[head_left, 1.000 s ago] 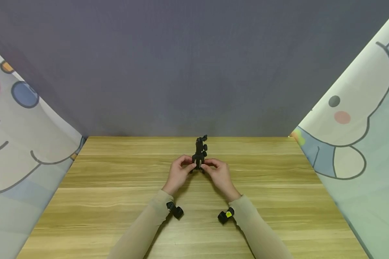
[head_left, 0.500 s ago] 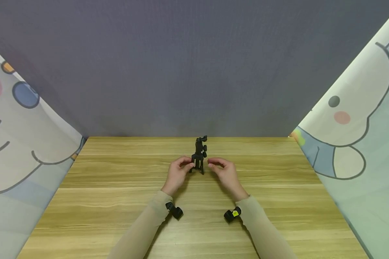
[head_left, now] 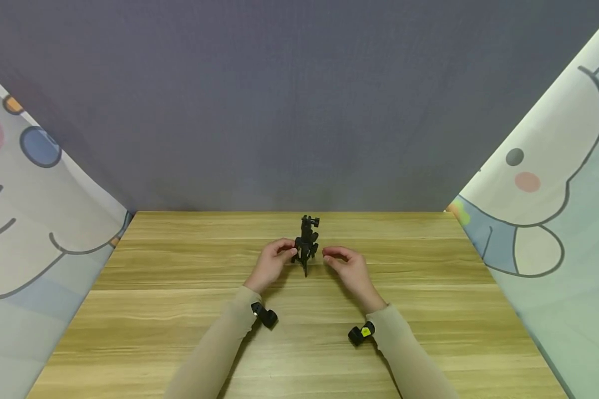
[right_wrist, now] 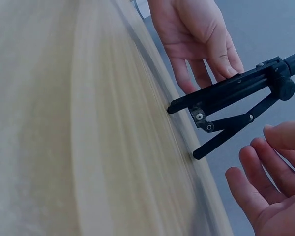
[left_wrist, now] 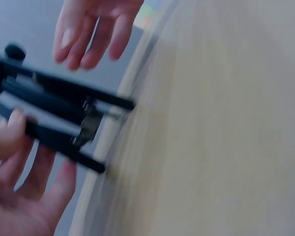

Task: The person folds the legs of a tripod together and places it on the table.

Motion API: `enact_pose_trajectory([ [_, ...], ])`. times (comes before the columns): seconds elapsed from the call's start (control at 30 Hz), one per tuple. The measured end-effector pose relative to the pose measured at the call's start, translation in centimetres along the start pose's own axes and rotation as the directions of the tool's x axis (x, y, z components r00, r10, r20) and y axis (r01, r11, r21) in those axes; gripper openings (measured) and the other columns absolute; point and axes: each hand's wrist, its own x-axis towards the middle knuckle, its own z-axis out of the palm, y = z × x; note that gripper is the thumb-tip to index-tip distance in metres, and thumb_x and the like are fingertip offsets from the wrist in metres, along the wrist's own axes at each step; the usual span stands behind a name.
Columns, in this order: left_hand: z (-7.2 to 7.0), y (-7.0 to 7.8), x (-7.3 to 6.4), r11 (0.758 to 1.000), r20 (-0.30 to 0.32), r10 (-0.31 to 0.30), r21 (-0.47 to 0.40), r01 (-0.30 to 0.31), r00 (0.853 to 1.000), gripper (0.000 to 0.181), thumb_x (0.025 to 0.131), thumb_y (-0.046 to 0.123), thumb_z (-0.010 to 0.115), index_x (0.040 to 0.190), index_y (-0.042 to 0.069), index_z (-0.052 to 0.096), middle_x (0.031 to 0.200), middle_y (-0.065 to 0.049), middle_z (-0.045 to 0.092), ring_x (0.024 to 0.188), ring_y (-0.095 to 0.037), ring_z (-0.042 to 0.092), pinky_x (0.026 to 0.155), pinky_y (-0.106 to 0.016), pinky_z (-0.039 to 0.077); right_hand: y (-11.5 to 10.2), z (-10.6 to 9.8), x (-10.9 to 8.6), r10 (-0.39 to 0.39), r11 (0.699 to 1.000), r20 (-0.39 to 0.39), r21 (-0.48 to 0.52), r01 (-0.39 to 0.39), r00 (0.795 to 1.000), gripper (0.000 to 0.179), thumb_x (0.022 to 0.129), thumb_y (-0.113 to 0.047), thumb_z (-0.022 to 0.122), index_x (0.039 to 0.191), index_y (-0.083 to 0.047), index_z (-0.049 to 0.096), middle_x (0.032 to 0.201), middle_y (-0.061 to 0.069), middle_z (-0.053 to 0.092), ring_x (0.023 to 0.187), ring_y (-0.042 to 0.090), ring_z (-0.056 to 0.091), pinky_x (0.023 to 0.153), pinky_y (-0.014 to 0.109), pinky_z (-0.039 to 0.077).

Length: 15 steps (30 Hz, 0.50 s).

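Observation:
A small black tripod (head_left: 305,244) stands upright on the wooden table, its legs partly spread. In the right wrist view, hinged braces join the tripod's legs (right_wrist: 226,129) near the bottom. My left hand (head_left: 270,262) pinches one leg between thumb and fingers, on the tripod's left side; the left wrist view shows the thumb (left_wrist: 12,130) lying against that leg. Just right of the tripod, my right hand (head_left: 350,271) is held apart from it. Its fingers are loosely bent around nothing, with a gap to the nearest leg in both wrist views.
The wooden table (head_left: 179,321) reaches back to a dark grey wall panel (head_left: 289,111). Cloths printed with cartoon figures hang at the left (head_left: 40,221) and the right (head_left: 539,221). Each wrist wears a small black camera.
My right hand has let go of the tripod and drawn back to the right. The tripod has turned in my left hand, so a leg now points toward me and its top faces differently.

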Motion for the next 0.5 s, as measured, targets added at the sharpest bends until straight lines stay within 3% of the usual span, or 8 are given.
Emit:
enact_pose_trajectory([
  [0.1,-0.4,-1.9,1.2,1.0,0.069,-0.024,0.003,0.024,0.997,0.015,0.095,0.004,0.066,0.109,0.001,0.071,0.108,-0.008,0.069,0.1,-0.022,0.064,0.087,-0.036,0.054,0.2,0.0,0.1,-0.007,1.0,0.003,-0.002,0.007,1.0,0.021,0.092,0.003,0.068,0.111,0.012,0.068,0.112,0.024,0.069,0.108,0.039,0.064,0.087,0.023,0.051],
  [0.17,-0.6,-2.0,1.3,1.0,0.084,-0.031,0.003,0.031,0.996,0.015,0.095,0.002,0.066,0.109,0.001,0.071,0.109,-0.009,0.069,0.101,-0.024,0.065,0.088,-0.037,0.054,0.1,0.0,0.1,-0.011,1.0,0.007,-0.012,0.011,1.0,0.022,0.092,0.003,0.067,0.112,0.012,0.068,0.112,0.024,0.069,0.109,0.039,0.063,0.087,0.023,0.051],
  [0.33,-0.7,-1.7,0.6,1.0,0.052,-0.011,0.001,0.011,0.999,0.023,0.09,0.002,0.073,0.112,0.003,0.072,0.11,-0.008,0.07,0.104,-0.025,0.065,0.092,-0.039,0.053,0.3,0.0,0.3,0.001,1.0,0.018,-0.011,-0.001,1.0,0.023,0.093,0.002,0.067,0.113,0.012,0.068,0.114,0.024,0.068,0.11,0.039,0.063,0.088,0.023,0.051],
  [0.5,-0.1,-1.0,-0.4,1.0,-0.015,0.018,0.013,-0.018,1.0,0.038,0.081,0.009,0.083,0.117,0.006,0.071,0.113,-0.006,0.069,0.105,-0.025,0.064,0.094,-0.042,0.052,2.8,0.0,1.2,0.006,1.0,-0.007,0.004,-0.006,1.0,0.022,0.093,0.001,0.068,0.114,0.009,0.069,0.115,0.023,0.068,0.11,0.037,0.063,0.09,0.028,0.051],
])
